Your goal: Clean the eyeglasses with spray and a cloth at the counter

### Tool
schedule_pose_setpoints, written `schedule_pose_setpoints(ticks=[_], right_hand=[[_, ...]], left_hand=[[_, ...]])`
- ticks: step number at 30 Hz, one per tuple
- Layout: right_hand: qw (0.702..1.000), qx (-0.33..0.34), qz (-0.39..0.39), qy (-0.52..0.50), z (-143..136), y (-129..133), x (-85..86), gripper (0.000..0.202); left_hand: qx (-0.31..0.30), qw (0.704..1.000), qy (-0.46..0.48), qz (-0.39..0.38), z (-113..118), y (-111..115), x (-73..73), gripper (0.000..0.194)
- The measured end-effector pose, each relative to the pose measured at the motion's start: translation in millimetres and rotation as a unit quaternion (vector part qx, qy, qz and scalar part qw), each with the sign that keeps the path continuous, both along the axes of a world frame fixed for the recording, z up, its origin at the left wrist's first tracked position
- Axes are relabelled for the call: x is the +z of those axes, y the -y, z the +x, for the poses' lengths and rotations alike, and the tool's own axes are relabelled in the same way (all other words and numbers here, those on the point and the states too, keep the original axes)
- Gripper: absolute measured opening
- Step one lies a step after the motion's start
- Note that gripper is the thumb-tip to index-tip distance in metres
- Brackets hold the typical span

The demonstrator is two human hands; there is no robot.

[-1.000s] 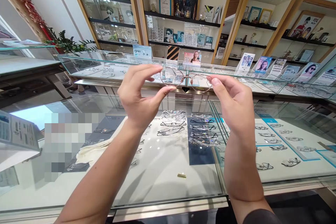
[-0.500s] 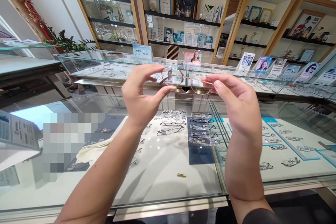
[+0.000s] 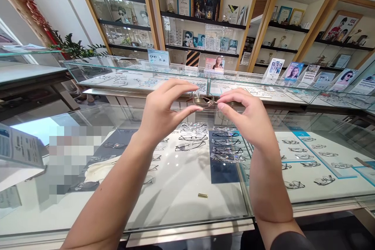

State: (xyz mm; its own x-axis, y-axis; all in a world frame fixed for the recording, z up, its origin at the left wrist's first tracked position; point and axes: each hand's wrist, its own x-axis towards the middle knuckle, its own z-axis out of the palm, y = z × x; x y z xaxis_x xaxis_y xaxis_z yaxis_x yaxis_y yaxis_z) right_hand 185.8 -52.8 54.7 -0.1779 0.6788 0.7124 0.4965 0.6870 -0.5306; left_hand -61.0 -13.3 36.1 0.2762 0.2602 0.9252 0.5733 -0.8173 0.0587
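Observation:
A pair of thin-rimmed eyeglasses (image 3: 203, 99) is held up over the glass counter, its lenses clear and round. My left hand (image 3: 161, 109) grips the left lens rim between the fingers above and the thumb below. With thumb and fingertips pinched at the bridge, my right hand (image 3: 249, 115) holds the same glasses and covers part of the right lens. Under my hands, several eyeglasses (image 3: 191, 145) lie in rows inside the display case. A small gold-coloured piece (image 3: 202, 195) rests nearer to me.
The glass display counter (image 3: 187, 224) spans the foreground. A cream cloth (image 3: 102, 170) and a standing card (image 3: 22, 148) are on the left. Across from me is another glass case (image 3: 140, 74) with upright cards, backed by wood-framed shelves (image 3: 205, 23).
My right hand has shifted left from the outer edge of the right lens to the bridge. The left hand and the glasses have moved slightly right and down.

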Motion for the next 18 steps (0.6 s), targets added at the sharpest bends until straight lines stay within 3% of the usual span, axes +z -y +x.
schedule_pose_setpoints(ticks=[5, 11, 15, 18], right_hand=[[1.000, 0.010, -0.013, 0.018, -1, 1, 0.0, 0.012], [0.999, 0.031, -0.034, 0.011, 1, -4, -0.3, 0.013], [0.992, 0.091, -0.085, -0.021, 4, -13, -0.9, 0.012], [0.970, 0.164, -0.171, -0.061, 6, -20, -3.3, 0.014]], left_hand=[[0.005, 1.000, -0.018, -0.012, 3, 4, -0.2, 0.039], [-0.047, 0.999, -0.003, -0.024, 6, 8, 2.4, 0.036], [-0.107, 0.989, 0.047, -0.094, 5, 8, 0.9, 0.043], [-0.170, 0.971, 0.090, -0.143, 4, 6, -1.5, 0.048]])
